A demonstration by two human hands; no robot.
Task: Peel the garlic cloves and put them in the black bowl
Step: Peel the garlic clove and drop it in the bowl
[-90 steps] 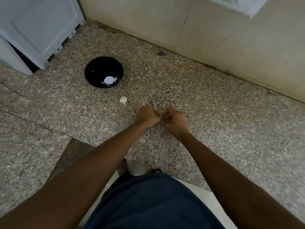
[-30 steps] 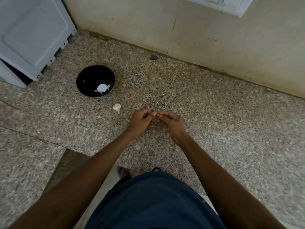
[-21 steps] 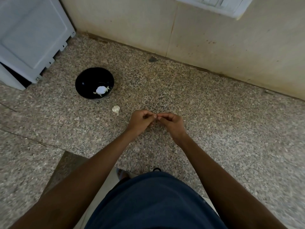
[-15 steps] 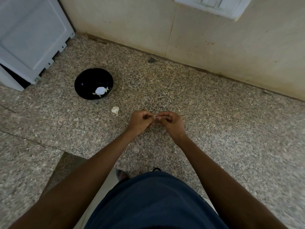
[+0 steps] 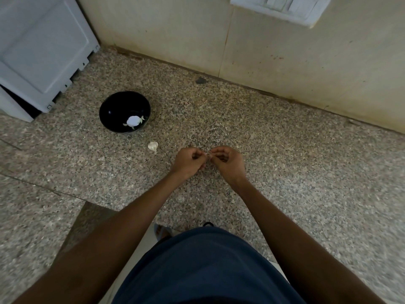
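Note:
My left hand (image 5: 189, 161) and my right hand (image 5: 226, 162) meet fingertip to fingertip above the speckled stone counter (image 5: 285, 172). Between them they pinch a small garlic clove (image 5: 207, 155), almost wholly hidden by the curled fingers. A black bowl (image 5: 114, 106) stands to the far left of my hands, with pale garlic pieces (image 5: 133, 121) at its bottom. Between the bowl and my left hand, a loose whitish garlic clove (image 5: 153, 146) lies on the counter.
A light grey appliance (image 5: 39, 51) stands at the far left, beside the bowl. A beige wall (image 5: 241, 51) runs along the back of the counter, with a white fitting (image 5: 278, 7) at the top. The counter's near edge (image 5: 76, 197) steps down toward my dark blue clothing.
My hands have stayed together on the clove, their fingertips working at it in small motions. The bowl and the loose clove have not moved; only the camera shifted slightly.

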